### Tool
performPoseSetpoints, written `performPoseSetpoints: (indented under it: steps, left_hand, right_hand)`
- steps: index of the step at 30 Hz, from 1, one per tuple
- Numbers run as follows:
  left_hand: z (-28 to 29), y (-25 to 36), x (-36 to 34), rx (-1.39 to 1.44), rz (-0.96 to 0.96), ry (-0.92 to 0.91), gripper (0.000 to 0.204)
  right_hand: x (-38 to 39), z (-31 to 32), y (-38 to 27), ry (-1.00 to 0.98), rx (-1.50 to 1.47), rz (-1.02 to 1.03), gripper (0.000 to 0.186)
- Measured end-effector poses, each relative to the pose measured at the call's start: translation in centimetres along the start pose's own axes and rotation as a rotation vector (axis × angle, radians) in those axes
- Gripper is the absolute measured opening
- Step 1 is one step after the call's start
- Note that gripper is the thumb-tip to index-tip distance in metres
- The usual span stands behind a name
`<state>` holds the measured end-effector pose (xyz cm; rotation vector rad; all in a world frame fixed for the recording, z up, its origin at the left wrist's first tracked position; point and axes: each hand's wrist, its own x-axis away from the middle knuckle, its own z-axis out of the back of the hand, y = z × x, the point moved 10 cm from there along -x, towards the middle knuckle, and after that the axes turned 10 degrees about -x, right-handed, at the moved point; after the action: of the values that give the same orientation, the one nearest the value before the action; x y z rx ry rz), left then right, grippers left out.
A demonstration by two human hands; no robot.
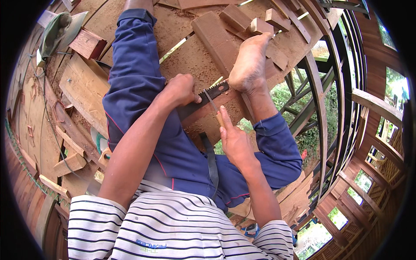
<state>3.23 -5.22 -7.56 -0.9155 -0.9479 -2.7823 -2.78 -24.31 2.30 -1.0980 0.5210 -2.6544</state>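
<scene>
saw blade (212, 92) lies clamped in left grip (182, 89), file (211, 101) in right grip (234, 141).

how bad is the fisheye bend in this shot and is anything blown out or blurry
Head view: strong barrel bend, the wooden railing curves hard toward the right rim and the corners go black. Head view: daylight through the gaps at the right is washed out. Head view: the left hand, right hand and saw blade in the middle are sharp and evenly lit, with no glare.

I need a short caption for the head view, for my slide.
Seated person's left hand steadies a toothed saw blade while the right hand works a thin file across it.
</scene>
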Motion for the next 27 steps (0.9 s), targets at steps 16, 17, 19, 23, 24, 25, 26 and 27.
performPoseSetpoints:
  steps: [16,17,19,23,24,25,26,27]
  left_hand:
    - [-0.4,-0.7,-0.6,0.038,0.005,0.027,0.042]
    - [-0.4,-0.7,-0.8,0.024,0.013,0.015,0.042]
    - [-0.3,-0.4,-0.7,0.015,0.024,-0.049,0.041]
    - [-0.5,-0.6,-0.7,-0.014,0.032,-0.077,0.04]
    - [-0.4,-0.6,-0.6,-0.01,0.029,-0.061,0.04]
    - [-0.2,-0.2,-0.4,-0.006,0.025,-0.051,0.039]
    - [-0.3,-0.1,-0.3,0.004,0.039,-0.078,0.039]
    - [-0.2,-0.1,-0.3,0.014,0.054,-0.104,0.039]
  right_hand:
    - [-3.4,6.0,-6.9,0.223,-0.391,0.289,0.057]
    - [-2.6,6.4,-6.8,0.292,-0.388,0.379,0.059]
    - [-2.0,4.8,-4.7,0.237,-0.304,0.319,0.059]
    - [-0.4,1.6,-1.2,0.161,-0.249,0.249,0.059]
    - [-0.3,1.0,-0.6,0.132,-0.244,0.213,0.059]
    - [-0.1,0.7,-0.1,0.149,-0.251,0.224,0.059]
    - [0.0,0.5,0.2,0.165,-0.257,0.234,0.059]
    - [0.1,0.4,0.5,0.17,-0.26,0.228,0.059]
